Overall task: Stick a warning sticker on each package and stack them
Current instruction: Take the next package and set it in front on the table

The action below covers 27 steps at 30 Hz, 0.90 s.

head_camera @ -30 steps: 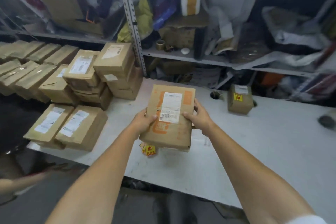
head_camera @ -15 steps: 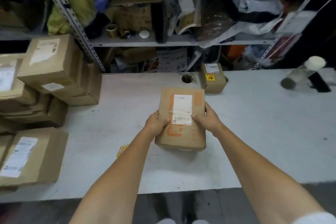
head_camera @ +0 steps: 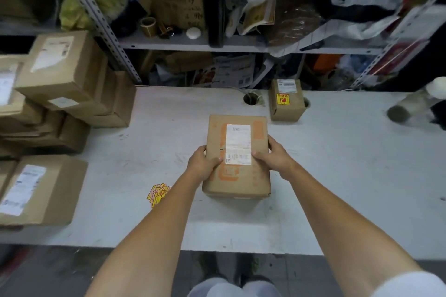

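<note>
Dim overhead light, soft shadows on the table [head_camera: 337, 176], wide-angle bending and blur toward edges.

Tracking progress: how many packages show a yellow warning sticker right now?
1: the small box at the far edge of the table. The centre package and the left-side stacks show none; hidden faces may carry some.

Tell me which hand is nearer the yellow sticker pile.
Left. The left hand grips the package by its left edge, close to the sticker pile; the right hand grips its right edge, farther off.
</note>
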Available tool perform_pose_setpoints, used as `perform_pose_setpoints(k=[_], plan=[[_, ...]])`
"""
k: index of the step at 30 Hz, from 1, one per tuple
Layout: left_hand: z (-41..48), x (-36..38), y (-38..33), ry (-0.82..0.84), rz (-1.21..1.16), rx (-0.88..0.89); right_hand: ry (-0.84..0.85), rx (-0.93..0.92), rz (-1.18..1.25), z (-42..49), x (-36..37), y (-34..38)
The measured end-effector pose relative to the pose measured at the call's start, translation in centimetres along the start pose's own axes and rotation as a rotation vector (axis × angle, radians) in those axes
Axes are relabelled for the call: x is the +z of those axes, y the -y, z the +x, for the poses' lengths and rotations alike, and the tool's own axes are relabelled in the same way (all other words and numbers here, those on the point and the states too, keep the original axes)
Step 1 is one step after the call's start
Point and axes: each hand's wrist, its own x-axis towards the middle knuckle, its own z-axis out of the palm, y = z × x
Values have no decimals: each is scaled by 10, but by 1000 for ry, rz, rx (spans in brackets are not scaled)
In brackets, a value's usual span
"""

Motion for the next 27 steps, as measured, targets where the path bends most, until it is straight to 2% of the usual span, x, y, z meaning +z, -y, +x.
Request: perform_pose_setpoints(k=[9,17,24,27], plan=[[1,4,6,-58,-50,43,-7,-19,-49,13,4,1],[3,4,9,-32,-76,39,-86,0,-93,11,13,-8],[0,1,5,-26,-59,32,-96,-17,-97,9,14,-11],[-3,-5,4,28,-10,31,-94,-18,-84,8,15,-11]])
